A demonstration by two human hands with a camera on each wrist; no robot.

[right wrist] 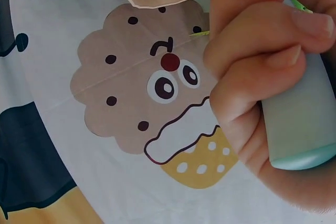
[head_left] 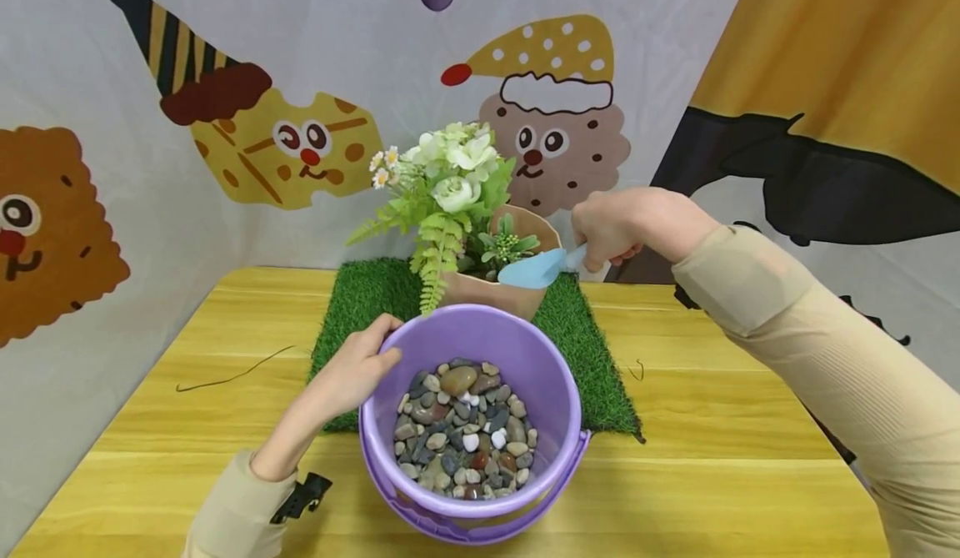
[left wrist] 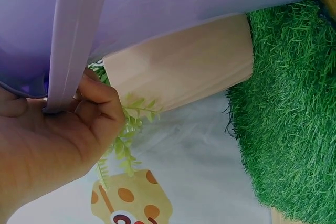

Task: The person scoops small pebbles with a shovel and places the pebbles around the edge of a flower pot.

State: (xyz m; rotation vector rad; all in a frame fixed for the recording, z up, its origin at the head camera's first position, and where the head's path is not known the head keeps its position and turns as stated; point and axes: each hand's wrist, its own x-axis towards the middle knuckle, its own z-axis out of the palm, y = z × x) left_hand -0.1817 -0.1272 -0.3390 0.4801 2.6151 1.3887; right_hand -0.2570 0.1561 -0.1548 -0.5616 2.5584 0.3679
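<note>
A purple bucket [head_left: 480, 337] stands at the front of the table, with mixed pebbles [head_left: 465, 437] covering its bottom. My left hand [head_left: 356, 370] grips its left rim; in the left wrist view the fingers curl at the edge beside the bucket's handle [left wrist: 79, 30]. Behind the bucket is a tan paper-like pot [head_left: 487, 293] holding white flowers [head_left: 453, 166] and green leaves. My right hand [head_left: 615, 223] grips a light blue trowel [head_left: 532, 269], whose blade lies at the pot's right front rim. In the right wrist view, fingers wrap around the trowel's pale handle [right wrist: 299, 114]. What the blade carries cannot be seen.
Pot and bucket stand at a green artificial grass mat [head_left: 600, 374] on a yellow wooden table [head_left: 712, 458]. Thin dark wires [head_left: 232, 376] lie on the tabletop. A cloth backdrop [head_left: 315, 32] with cartoon figures hangs behind the table.
</note>
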